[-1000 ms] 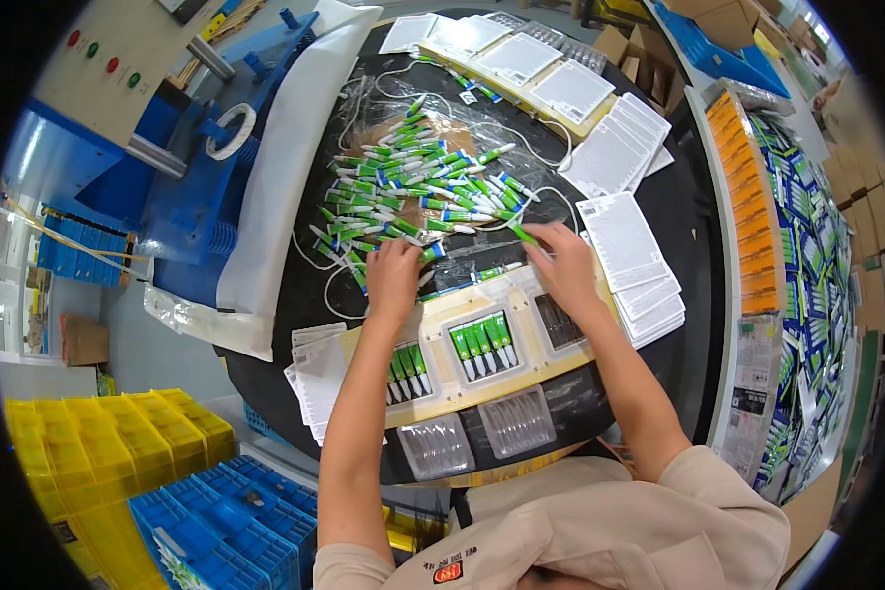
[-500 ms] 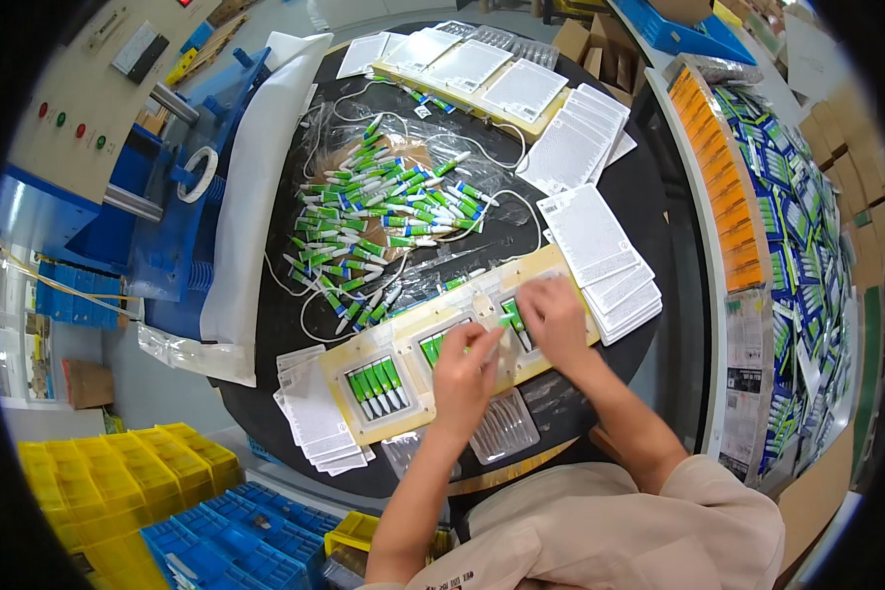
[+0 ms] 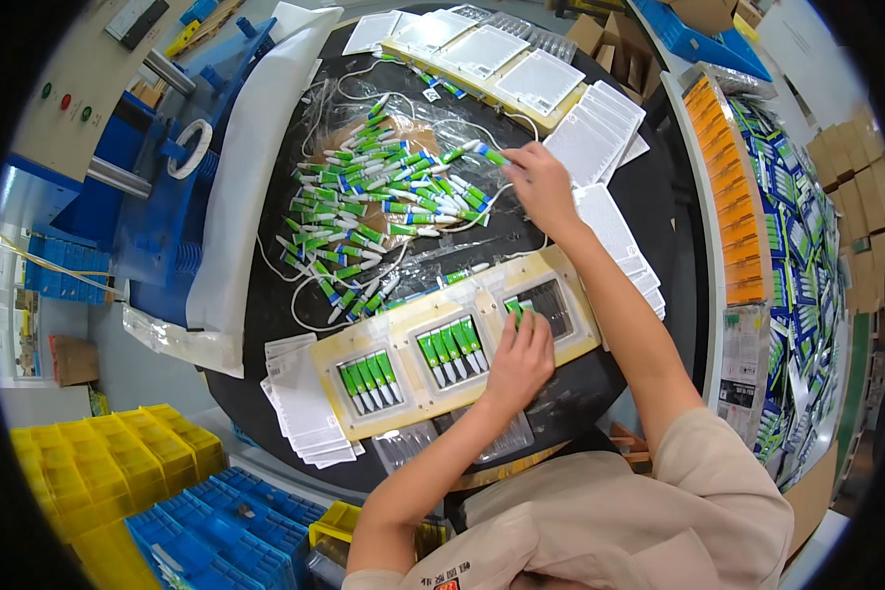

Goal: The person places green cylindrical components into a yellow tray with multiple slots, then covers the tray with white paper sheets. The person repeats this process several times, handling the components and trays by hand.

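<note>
My right hand reaches over the right side of the pile and pinches a small green, white and blue tube. Fingers curled, my left hand rests at the right-hand window of a cream tray, closed on a green tube whose lower part is hidden. Rows of green-and-white tubes fill the left window and the middle window. In the right window, a clear blister shows bare beside my fingers. Beyond the tray lies a heap of similar tubes.
Printed white cards are stacked by the tray's left end and right end. A second cream tray bearing cards stands at the back. White cord loops around the heap. A blue-and-cream machine stands left; packed goods lie right.
My right hand has left the tray's right window and gone forward to the heap, where it grips a tube. My left hand has shifted right, from near the middle window to the right one.
</note>
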The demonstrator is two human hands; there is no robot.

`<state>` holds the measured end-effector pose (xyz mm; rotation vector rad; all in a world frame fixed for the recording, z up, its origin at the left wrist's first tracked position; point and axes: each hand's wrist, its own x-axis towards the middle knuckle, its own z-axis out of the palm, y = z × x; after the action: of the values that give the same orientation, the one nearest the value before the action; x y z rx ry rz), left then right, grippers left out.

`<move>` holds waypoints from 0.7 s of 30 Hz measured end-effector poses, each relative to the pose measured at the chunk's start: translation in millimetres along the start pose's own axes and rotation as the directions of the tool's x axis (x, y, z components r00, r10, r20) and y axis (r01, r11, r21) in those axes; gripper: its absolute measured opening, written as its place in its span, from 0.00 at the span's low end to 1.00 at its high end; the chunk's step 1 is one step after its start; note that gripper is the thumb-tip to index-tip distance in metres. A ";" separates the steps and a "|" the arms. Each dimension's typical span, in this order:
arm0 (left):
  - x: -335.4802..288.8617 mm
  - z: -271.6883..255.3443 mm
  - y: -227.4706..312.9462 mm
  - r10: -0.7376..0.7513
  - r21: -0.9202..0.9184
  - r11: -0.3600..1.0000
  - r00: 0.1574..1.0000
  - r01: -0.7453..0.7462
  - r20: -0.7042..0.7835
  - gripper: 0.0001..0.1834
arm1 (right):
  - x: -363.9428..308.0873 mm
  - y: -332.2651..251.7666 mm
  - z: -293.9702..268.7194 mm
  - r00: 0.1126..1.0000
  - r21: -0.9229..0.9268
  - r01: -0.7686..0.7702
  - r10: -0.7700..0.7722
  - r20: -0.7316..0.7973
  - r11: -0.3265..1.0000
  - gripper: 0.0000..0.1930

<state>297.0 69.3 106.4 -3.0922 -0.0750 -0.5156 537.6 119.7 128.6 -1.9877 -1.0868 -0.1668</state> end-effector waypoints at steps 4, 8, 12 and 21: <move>-8.3 7.9 7.0 -0.103 -0.016 0.994 0.994 0.104 0.039 0.26 | -92.0 -23.3 -78.7 0.997 0.106 -0.069 0.071 -0.013 0.992 0.12; -17.7 6.3 11.4 -0.171 -0.100 0.978 0.977 0.184 0.130 0.37 | -169.6 -24.4 -94.2 1.000 0.068 -0.007 0.008 -0.013 0.998 0.12; -26.1 6.7 7.5 -0.160 -0.125 0.976 0.977 0.178 0.141 0.38 | -192.9 -17.1 -82.2 0.945 -0.029 0.318 -0.314 0.094 0.948 0.12; -32.9 7.7 2.7 -0.138 -0.130 0.980 0.983 0.153 0.121 0.35 | -194.1 -23.5 -83.0 0.904 0.060 0.264 -0.269 0.331 0.963 0.16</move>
<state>268.5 65.2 88.5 -3.2677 -0.2804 -0.3648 422.4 -57.1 104.2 -1.8891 -1.5776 0.0413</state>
